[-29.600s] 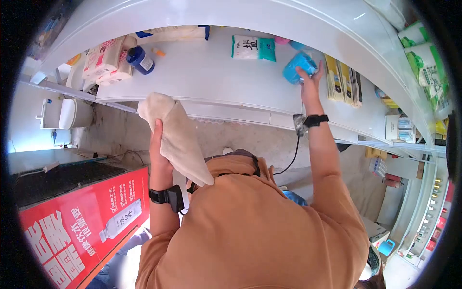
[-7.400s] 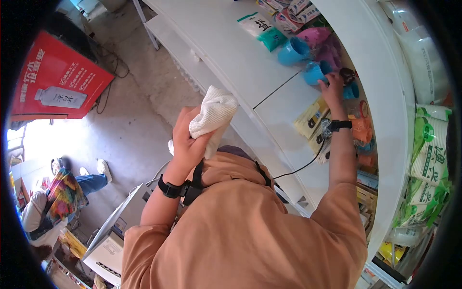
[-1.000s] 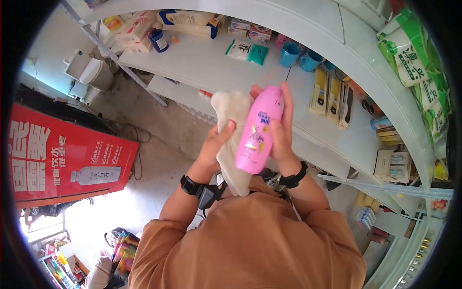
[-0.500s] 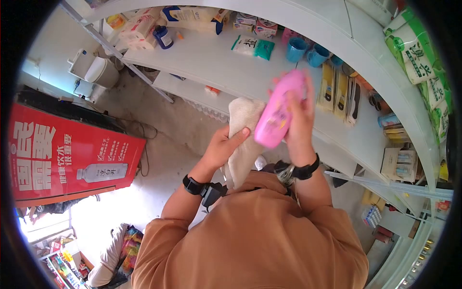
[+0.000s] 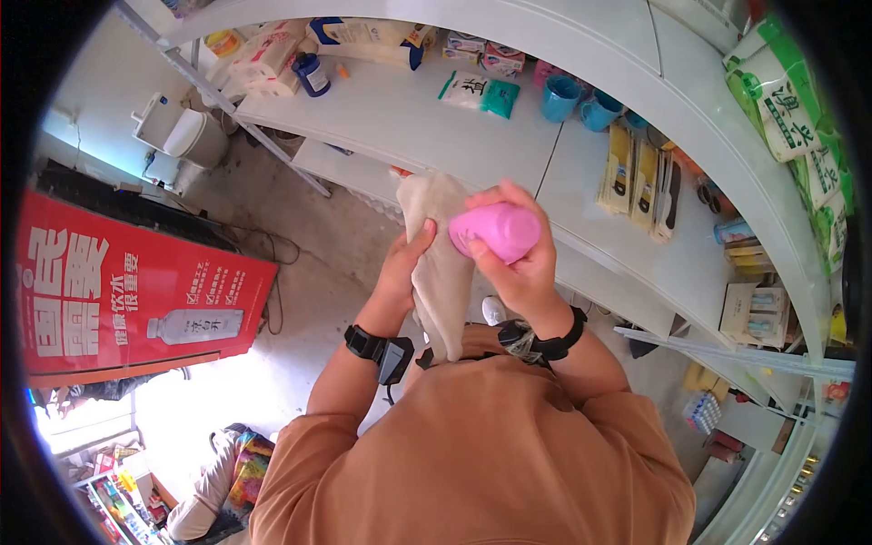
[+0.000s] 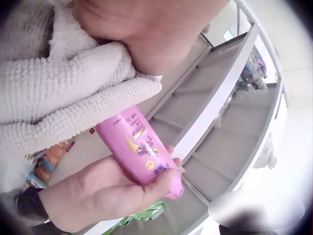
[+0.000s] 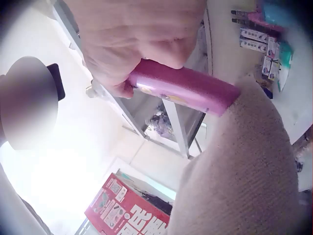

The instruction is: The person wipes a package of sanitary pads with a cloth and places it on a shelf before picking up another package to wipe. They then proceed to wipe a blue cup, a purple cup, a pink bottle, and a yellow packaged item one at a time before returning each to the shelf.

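Observation:
My left hand [image 5: 400, 268] grips a folded beige towel [image 5: 440, 272], thumb lying across its front. Beside it, my right hand [image 5: 527, 280] holds a pink bottle [image 5: 504, 229], fingers and thumb around it near the cap end. Seen from the head, the bottle points almost end-on to the camera. In the left wrist view, the bottle [image 6: 139, 147] shows a printed label, and its lower end goes behind the ribbed towel [image 6: 58, 93]. The right wrist view has the bottle's end [image 7: 215, 100] right at the towel's edge. Both hands are in front of the shelf.
A white shelf [image 5: 363, 113] bears a bag of salt [image 5: 480, 94], blue cups [image 5: 561, 97], packaged knives [image 5: 636, 177] and a dark blue bottle [image 5: 311, 74]. A red panel [image 5: 136, 291] stands left. Another person [image 5: 218, 486] is at the lower left.
Half a minute ago my right hand held a blue cup; later it touched one on the shelf. It now holds the pink bottle, just swung left and turned end-on. The towel stays in my left.

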{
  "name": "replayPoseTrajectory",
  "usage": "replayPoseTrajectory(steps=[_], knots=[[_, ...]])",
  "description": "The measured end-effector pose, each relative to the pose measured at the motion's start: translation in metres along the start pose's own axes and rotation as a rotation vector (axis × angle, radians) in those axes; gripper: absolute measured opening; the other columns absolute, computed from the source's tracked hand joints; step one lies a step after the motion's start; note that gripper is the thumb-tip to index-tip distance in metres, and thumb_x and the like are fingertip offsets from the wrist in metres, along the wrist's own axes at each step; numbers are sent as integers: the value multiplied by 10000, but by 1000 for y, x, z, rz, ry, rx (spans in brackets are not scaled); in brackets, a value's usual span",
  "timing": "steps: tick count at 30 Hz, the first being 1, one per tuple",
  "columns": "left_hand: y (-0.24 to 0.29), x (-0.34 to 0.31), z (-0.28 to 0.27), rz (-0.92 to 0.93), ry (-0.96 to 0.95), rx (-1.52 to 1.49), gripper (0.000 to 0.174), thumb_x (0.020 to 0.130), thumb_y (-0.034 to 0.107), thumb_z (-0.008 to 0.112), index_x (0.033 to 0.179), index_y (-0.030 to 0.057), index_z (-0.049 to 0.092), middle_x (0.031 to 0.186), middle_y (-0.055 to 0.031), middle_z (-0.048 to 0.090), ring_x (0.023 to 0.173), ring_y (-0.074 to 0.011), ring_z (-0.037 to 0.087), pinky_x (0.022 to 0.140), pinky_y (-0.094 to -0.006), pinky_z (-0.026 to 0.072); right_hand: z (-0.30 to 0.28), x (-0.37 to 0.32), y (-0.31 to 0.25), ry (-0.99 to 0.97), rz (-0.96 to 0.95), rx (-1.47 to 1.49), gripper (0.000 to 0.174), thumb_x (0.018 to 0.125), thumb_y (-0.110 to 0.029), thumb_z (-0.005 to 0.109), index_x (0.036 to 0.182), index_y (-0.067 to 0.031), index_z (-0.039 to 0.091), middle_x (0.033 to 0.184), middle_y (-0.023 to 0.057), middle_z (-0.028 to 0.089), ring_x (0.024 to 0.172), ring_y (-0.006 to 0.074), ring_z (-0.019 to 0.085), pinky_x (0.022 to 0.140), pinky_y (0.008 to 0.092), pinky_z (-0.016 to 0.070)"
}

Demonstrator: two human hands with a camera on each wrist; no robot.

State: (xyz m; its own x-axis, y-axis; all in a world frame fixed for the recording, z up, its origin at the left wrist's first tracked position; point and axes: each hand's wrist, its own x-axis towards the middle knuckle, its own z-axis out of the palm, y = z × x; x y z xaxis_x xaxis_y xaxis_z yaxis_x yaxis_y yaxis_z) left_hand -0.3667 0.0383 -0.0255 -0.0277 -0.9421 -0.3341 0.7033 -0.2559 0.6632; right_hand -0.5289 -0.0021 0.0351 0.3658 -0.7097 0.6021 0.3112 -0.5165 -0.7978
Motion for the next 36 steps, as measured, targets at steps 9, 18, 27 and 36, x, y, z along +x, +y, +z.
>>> replayPoseTrajectory(steps=[9,18,27,36], knots=[[15,-7,43,108,-43,-67,431,976,299,569,1278,-5,518,1151,-117,631,998,-197,638,837,-321,536,-11,-5,2,36,20,-619,694,818,-206,754,1407,-38,429,1154,170,534,1034,307,538,908,387,446],[31,-12,24,750,19,749,298,897,133,648,1174,29,615,1052,-90,640,853,-202,644,753,-296,516,-25,-18,11,-168,419,-290,747,877,-283,701,1480,-75,313,1178,227,619,999,358,645,857,397,498],[47,-11,45,895,-94,1375,373,818,119,694,1178,49,625,936,-102,615,761,-265,625,665,-326,498,-30,-25,11,-240,322,-650,757,827,-264,732,1428,-5,351,1122,231,590,999,365,614,846,380,484],[-10,3,27,489,-41,866,254,901,190,656,1065,-2,639,853,-129,630,774,-206,622,713,-328,482,-21,-3,6,372,-22,-114,644,896,-282,660,1390,-39,326,1075,119,535,971,208,542,879,362,457]])
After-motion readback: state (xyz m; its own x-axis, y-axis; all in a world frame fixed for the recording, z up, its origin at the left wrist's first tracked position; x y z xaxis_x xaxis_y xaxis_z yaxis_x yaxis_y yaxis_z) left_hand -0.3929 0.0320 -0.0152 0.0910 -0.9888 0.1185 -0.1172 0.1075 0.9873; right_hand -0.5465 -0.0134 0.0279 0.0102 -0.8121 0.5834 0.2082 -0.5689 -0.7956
